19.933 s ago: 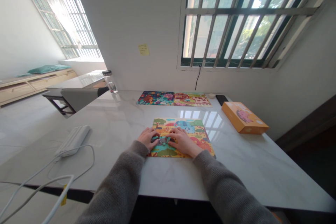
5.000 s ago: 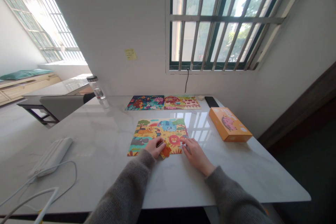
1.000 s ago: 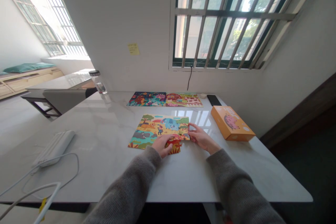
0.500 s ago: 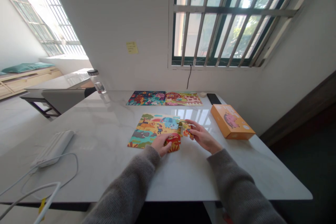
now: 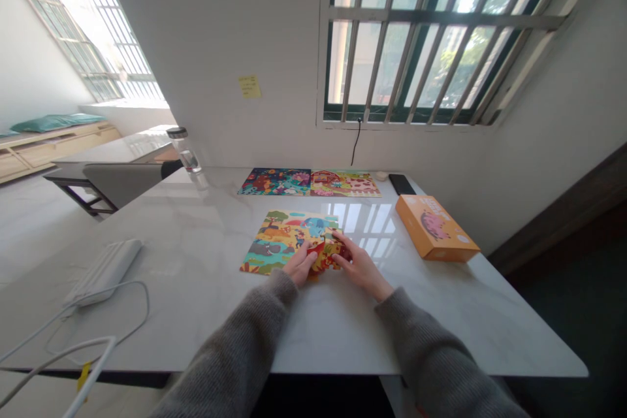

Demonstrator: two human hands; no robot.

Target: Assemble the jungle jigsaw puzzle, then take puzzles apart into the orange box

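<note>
An animal jigsaw puzzle (image 5: 269, 250) with a hippo, an elephant and trees lies flat on the white table. At its lower right side, my left hand (image 5: 300, 265) is closed on a red puzzle piece (image 5: 317, 252), partly covered by the fingers. My right hand (image 5: 361, 268) pinches yellow and brown puzzle pieces (image 5: 334, 247) between thumb and fingers, against the red one. The pieces are tilted up off the table, over the puzzle's right edge. How many pieces are in my hands I cannot make out.
Two picture puzzles, one dark blue (image 5: 274, 181) and one pink farm scene (image 5: 345, 183), lie along the wall. An orange box (image 5: 435, 227) and a black phone (image 5: 401, 184) are at the right. At the left are a bottle (image 5: 185, 151) and a white power strip (image 5: 105, 272) with cables.
My right hand has moved left with its pieces to meet my left hand. The red piece is now lifted and tilted instead of lying at the puzzle's lower right corner. The view has shifted slightly.
</note>
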